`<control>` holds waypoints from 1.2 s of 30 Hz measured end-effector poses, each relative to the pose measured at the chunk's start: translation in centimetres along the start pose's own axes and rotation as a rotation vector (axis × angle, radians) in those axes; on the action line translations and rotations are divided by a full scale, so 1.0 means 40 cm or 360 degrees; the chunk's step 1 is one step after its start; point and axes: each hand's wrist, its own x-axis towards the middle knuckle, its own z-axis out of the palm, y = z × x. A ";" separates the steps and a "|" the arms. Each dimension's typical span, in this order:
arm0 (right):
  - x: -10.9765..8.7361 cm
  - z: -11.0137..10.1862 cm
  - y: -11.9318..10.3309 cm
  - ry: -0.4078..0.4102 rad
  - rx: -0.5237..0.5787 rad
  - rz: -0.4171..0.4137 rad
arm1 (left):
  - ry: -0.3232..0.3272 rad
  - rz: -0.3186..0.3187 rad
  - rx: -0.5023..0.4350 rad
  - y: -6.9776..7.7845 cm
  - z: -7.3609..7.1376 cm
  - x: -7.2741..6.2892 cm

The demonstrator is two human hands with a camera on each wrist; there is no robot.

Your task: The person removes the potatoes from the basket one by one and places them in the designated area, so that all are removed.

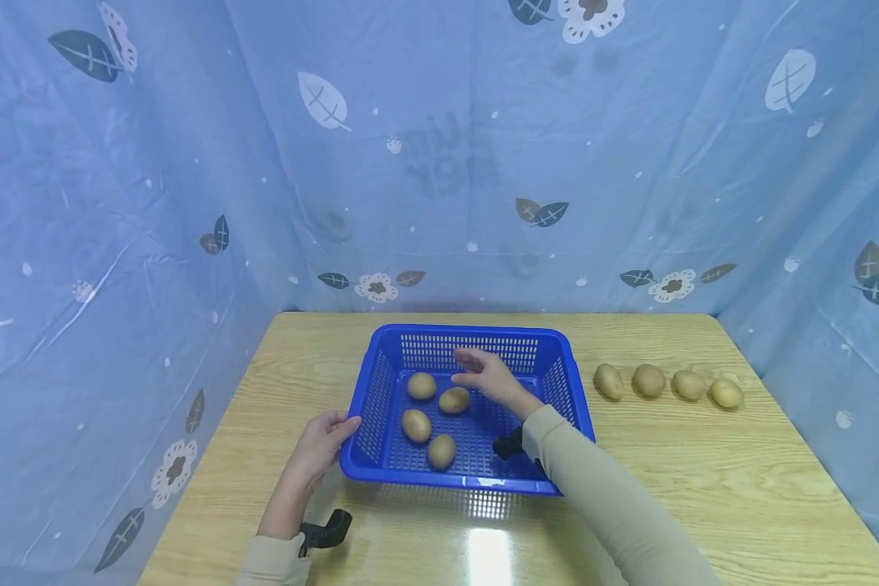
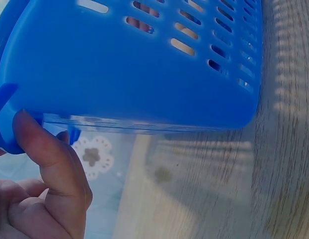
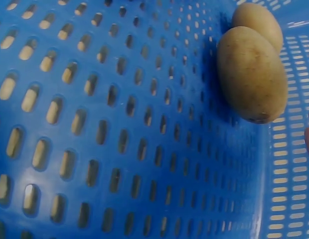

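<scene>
A blue plastic basket (image 1: pixel 347 452) with slotted walls stands on the table, and several potatoes (image 1: pixel 416 426) lie in its left half. My left hand (image 1: pixel 320 443) pinches the basket's left rim between thumb and fingers; in the left wrist view the hand (image 2: pixel 55 174) is at the rim's corner. Inside the basket, my right hand (image 1: pixel 489 376) hovers with thumb and fingers apart and nothing between them. Closest to it is one potato (image 1: pixel 454 400), just below and left of the thumb. Two potatoes, the nearer one (image 3: pixel 251 74) large, show in the right wrist view; only fingertips appear there.
To the right of the basket, several more potatoes (image 1: pixel 649 380) lie in a row on the wooden table (image 1: pixel 703 480). A blue patterned curtain (image 1: pixel 439 163) hangs behind and along both sides. Light glares off the table's front.
</scene>
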 end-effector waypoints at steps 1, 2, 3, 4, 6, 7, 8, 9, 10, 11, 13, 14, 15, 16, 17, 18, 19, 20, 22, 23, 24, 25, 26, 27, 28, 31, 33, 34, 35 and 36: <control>0.000 0.001 0.002 -0.0013 -0.0016 0.0013 | 0.0001 0.0000 0.0002 0.000 0.000 0.000; 0.000 0.002 0.004 -0.0027 -0.0021 0.0022 | 0.0001 -0.0001 0.0002 0.000 0.000 0.000; 0.000 0.003 0.006 -0.0039 -0.0032 0.0025 | 0.0002 -0.0002 0.0001 -0.001 0.000 -0.001; 0.001 0.004 0.010 -0.0053 -0.0052 0.0027 | 0.0002 -0.0005 0.0001 -0.001 -0.001 -0.001; 0.003 0.007 0.016 -0.0087 -0.0072 0.0040 | 0.0002 -0.0010 0.0000 -0.001 -0.001 -0.002; 0.004 0.008 0.018 -0.0102 -0.0081 0.0049 | 0.0002 -0.0014 -0.0001 -0.001 -0.001 -0.002; 0.005 0.010 0.020 -0.0118 -0.0092 0.0046 | 0.0003 -0.0015 -0.0002 0.000 -0.001 -0.002; 0.005 0.011 0.022 -0.0131 -0.0106 0.0043 | 0.0002 -0.0016 -0.0002 0.000 0.000 -0.002; 0.005 0.012 0.022 -0.0140 -0.0116 0.0046 | 0.0002 -0.0016 -0.0003 0.001 0.000 -0.002; 0.004 0.012 0.021 -0.0147 -0.0119 0.0048 | 0.0004 -0.0014 -0.0001 0.002 0.000 -0.002; 0.003 0.014 0.019 -0.0151 -0.0111 0.0048 | 0.0007 -0.0004 0.0005 0.004 0.000 -0.002; 0.003 0.014 0.019 -0.0151 -0.0110 0.0049 | 0.0008 -0.0001 0.0008 0.005 0.000 -0.002; 0.003 0.015 0.020 -0.0150 -0.0114 0.0051 | 0.0007 0.0002 0.0012 0.006 0.000 -0.002; 0.004 0.016 0.021 -0.0152 -0.0118 0.0056 | 0.0009 0.0003 0.0016 0.006 0.000 -0.001; 0.003 0.016 0.021 -0.0156 -0.0115 0.0067 | 0.0008 0.0004 0.0019 0.006 0.000 -0.001; 0.002 0.017 0.021 -0.0165 -0.0118 0.0070 | 0.0008 0.0003 0.0018 0.005 -0.001 -0.002; 0.002 0.019 0.022 -0.0175 -0.0127 0.0077 | 0.0006 -0.0001 0.0017 0.005 -0.001 -0.001; 0.001 0.020 0.023 -0.0187 -0.0141 0.0094 | 0.0006 -0.0003 0.0016 0.004 -0.001 -0.002; 0.001 0.021 0.025 -0.0218 -0.0172 0.0125 | 0.0005 -0.0003 0.0014 0.004 -0.001 -0.001; 0.000 0.021 0.026 -0.0230 -0.0188 0.0137 | 0.0006 0.0000 0.0013 0.004 -0.001 -0.001; 0.001 0.022 0.028 -0.0242 -0.0212 0.0146 | 0.0006 0.0002 0.0014 0.003 -0.001 -0.001; 0.002 0.023 0.030 -0.0250 -0.0231 0.0158 | 0.0006 0.0004 0.0015 0.003 -0.001 0.000; 0.003 0.023 0.032 -0.0255 -0.0252 0.0164 | 0.0007 0.0006 0.0013 0.003 -0.001 0.001; 0.004 0.024 0.034 -0.0260 -0.0263 0.0166 | 0.0006 0.0007 0.0011 0.003 0.000 0.001; 0.005 0.024 0.037 -0.0262 -0.0270 0.0164 | 0.0007 0.0006 0.0009 0.003 0.000 0.002; 0.005 0.024 0.040 -0.0276 -0.0273 0.0152 | 0.0010 0.0003 0.0010 0.002 -0.001 0.003; 0.004 0.023 0.041 -0.0294 -0.0276 0.0145 | 0.0015 -0.0005 0.0012 0.002 -0.001 0.003; 0.003 0.023 0.041 -0.0303 -0.0280 0.0140 | 0.0017 -0.0006 0.0019 0.001 -0.001 0.003; 0.002 0.023 0.040 -0.0310 -0.0285 0.0139 | 0.0019 -0.0006 0.0024 0.001 -0.002 0.002; 0.002 0.023 0.039 -0.0319 -0.0292 0.0139 | 0.0021 -0.0008 0.0023 0.002 -0.001 0.002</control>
